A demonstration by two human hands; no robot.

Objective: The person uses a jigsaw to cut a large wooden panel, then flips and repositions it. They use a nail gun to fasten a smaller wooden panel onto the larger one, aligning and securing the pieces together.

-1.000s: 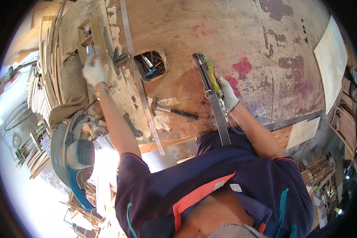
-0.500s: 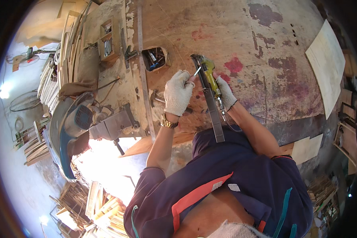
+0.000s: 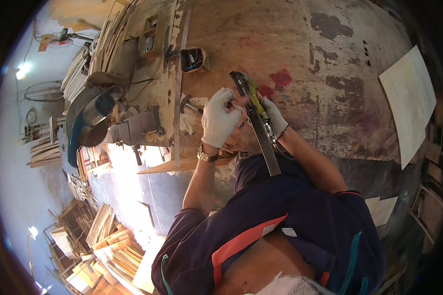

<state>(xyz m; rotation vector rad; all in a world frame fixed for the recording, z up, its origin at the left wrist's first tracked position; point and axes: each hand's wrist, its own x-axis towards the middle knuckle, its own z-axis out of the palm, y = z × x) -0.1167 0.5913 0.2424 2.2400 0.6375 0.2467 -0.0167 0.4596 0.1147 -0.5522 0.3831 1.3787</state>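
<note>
In my gloved right hand (image 3: 275, 118) is a yellow-green air nail gun (image 3: 254, 98) with a long dark magazine slanting toward my body. A hose fitting shows below its handle. The tool is held tilted above the workbench (image 3: 339, 118). My gloved left hand (image 3: 220, 119) is curled beside the gun's upper part, its bare fingertips close to the tool and smeared by motion. What those fingers pinch, if anything, does not show clearly. A hammer (image 3: 191, 104) lies on the bench to the left of my left hand.
Beyond the hammer sits an open container (image 3: 206, 61) of small tools. A long metal ruler (image 3: 178, 108) runs along the bench's left side. Farther left stands a circular saw with an exposed toothed blade (image 3: 94, 136). A pale board (image 3: 408, 93) lies at the right edge.
The thin bright piece at my left fingertips no longer shows clearly. My left fingers have shifted slightly down along the gun. The whole view has turned a little.
</note>
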